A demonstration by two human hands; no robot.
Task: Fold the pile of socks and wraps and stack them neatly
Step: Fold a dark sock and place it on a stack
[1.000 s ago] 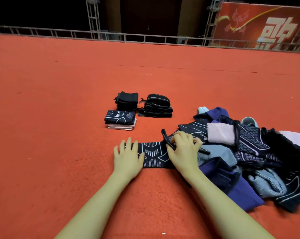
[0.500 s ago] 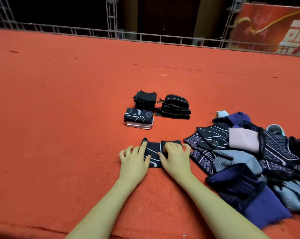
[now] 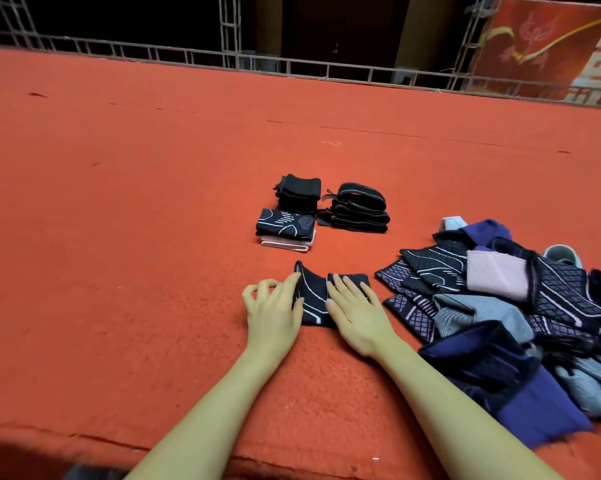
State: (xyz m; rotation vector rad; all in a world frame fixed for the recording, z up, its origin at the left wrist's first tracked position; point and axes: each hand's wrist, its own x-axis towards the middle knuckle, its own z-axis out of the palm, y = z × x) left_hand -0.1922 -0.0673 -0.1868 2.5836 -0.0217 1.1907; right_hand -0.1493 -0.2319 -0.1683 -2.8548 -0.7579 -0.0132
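Your right hand (image 3: 356, 315) lies flat with straight fingers pressing the right half of the dark patterned sock (image 3: 314, 296) on the red carpet (image 3: 136, 237), while your left hand (image 3: 271, 308) rests at the sock's left edge, thumb and forefinger pinching that edge, whose far corner stands up off the carpet. Beyond the sock sit three folded stacks: a patterned sock stack (image 3: 285, 228) nearest, a black stack (image 3: 299, 194) behind it, and a stack of black wraps (image 3: 359, 209) just to their right. The unfolded pile (image 3: 506, 306) sprawls near your right forearm.
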